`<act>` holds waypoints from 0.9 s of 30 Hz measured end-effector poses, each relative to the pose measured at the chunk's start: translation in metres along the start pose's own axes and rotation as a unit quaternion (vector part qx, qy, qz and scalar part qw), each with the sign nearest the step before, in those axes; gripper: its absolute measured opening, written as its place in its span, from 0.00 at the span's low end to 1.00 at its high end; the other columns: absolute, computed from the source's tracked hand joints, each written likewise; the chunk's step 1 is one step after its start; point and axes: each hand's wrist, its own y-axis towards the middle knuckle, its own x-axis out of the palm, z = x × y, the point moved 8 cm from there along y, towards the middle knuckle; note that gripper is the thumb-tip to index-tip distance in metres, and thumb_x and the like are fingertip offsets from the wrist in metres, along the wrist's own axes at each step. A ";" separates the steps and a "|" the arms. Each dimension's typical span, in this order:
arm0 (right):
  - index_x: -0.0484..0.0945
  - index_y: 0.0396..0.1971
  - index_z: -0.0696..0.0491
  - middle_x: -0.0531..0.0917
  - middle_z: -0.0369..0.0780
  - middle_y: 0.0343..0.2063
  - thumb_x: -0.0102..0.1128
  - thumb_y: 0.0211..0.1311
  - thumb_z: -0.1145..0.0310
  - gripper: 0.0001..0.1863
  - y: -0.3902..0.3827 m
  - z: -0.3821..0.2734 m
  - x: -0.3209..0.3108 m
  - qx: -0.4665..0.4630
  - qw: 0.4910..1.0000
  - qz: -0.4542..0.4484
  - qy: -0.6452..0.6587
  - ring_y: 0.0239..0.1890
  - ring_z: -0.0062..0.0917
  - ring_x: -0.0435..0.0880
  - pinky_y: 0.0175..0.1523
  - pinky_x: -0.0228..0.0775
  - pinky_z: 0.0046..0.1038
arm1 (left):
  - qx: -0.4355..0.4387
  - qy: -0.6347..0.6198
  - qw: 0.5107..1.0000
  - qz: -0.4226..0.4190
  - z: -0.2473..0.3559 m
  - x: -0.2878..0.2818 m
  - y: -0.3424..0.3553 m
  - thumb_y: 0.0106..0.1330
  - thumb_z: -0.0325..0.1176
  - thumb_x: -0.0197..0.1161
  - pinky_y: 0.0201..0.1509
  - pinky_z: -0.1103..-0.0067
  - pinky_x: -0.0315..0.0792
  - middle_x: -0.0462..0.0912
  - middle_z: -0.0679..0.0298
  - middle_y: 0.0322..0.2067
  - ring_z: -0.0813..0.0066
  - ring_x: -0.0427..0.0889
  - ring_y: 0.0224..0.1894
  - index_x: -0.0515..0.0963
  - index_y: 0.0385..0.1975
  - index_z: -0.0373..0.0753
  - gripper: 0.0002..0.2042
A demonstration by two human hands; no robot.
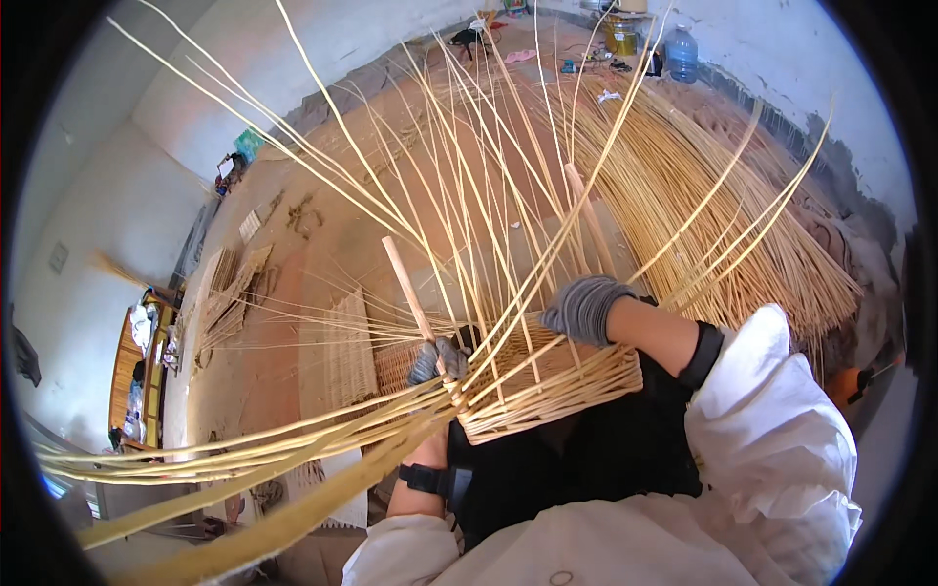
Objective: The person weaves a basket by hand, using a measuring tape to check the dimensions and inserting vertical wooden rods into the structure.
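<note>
Left hand [437, 359], grey glove, closed around the lower end of a thick stick [405, 278] at the left corner of a part-woven basket [552, 402]. Right hand [586, 310], same glove type, fingers curled together over the basket's far right side; can't tell if it grips anything, fingertips hidden. Basket sits tilted on the person's black-covered lap [606, 444], between the 2 hands, low woven wall facing the person. Thin upright rods fan up and away from it; a 2nd thick stick [596, 234] stands beyond the right hand. Bunch of long canes [293, 451] runs from the left corner out to the lower left, just beside the left hand. Both wrists wear black bands, white sleeves below. On the floor: big cane pile [713, 215] at right, woven panel [347, 342] left of the basket. Clear blue bottle [681, 56] near the back wall, wooden cabinet [125, 376] far left.
</note>
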 end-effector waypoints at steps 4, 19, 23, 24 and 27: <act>0.77 0.46 0.51 0.81 0.44 0.36 0.49 0.62 0.59 0.18 0.037 0.048 0.008 0.154 0.875 0.009 0.459 0.39 0.37 0.80 0.42 0.73 0.37 | -0.027 -0.008 0.999 0.017 -0.002 -0.003 -0.001 0.68 0.46 0.47 0.23 0.83 0.65 0.70 0.65 0.11 0.75 0.66 0.12 0.69 0.26 0.38 0.17; 0.78 0.46 0.47 0.78 0.47 0.46 0.62 0.49 0.60 0.21 0.161 -0.090 -0.063 -0.107 0.976 0.078 -0.171 0.50 0.39 0.76 0.49 0.69 0.39 | -0.070 0.013 0.997 0.004 0.002 0.015 -0.002 0.68 0.46 0.48 0.20 0.82 0.59 0.67 0.66 0.11 0.77 0.63 0.16 0.68 0.21 0.40 0.18; 0.77 0.48 0.48 0.78 0.44 0.48 0.65 0.45 0.61 0.25 0.059 -0.114 -0.067 -0.164 0.959 0.070 -0.220 0.49 0.38 0.77 0.47 0.71 0.42 | -0.064 0.051 0.997 0.011 -0.001 0.001 -0.005 0.68 0.49 0.45 0.21 0.83 0.61 0.67 0.66 0.10 0.77 0.65 0.16 0.67 0.17 0.40 0.22; 0.77 0.48 0.48 0.78 0.44 0.48 0.66 0.43 0.61 0.26 0.030 -0.121 -0.069 -0.211 0.958 0.096 -0.168 0.49 0.38 0.77 0.47 0.71 0.41 | -0.060 0.008 0.998 -0.018 -0.003 0.002 -0.005 0.68 0.49 0.45 0.22 0.83 0.64 0.68 0.66 0.11 0.78 0.67 0.16 0.68 0.17 0.40 0.21; 0.77 0.42 0.50 0.81 0.45 0.38 0.64 0.44 0.63 0.21 -0.054 -0.070 -0.038 -0.234 0.961 0.092 0.119 0.44 0.38 0.79 0.46 0.73 0.39 | -0.059 -0.056 0.996 -0.043 -0.007 0.000 -0.002 0.69 0.48 0.44 0.30 0.80 0.70 0.69 0.66 0.10 0.76 0.67 0.15 0.69 0.22 0.40 0.19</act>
